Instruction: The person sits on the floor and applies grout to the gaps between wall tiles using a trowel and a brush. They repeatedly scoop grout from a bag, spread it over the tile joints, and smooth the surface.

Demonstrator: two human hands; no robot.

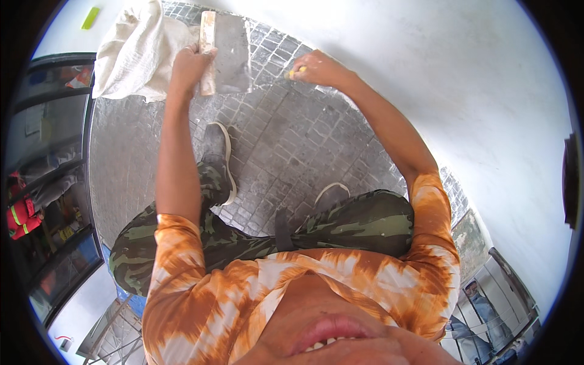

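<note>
My left hand (190, 64) grips the pale wooden handle of a wide flat metal trowel (231, 55), held out over the grey cobbled paving. My right hand (316, 68) is closed on a small yellow-handled tool (296, 72) and rests at the foot of the white wall (426, 73), where wall meets paving. My arms in orange and white tie-dye sleeves reach up from the lower edge. My camouflage trousers and grey shoes stand on the paving below the hands.
A white sack or cloth (134, 52) lies on the cobbles (286, 146) just left of the trowel. A dark-framed glass door (55, 170) runs down the left side. A small yellow-green object (90, 17) lies at the top left.
</note>
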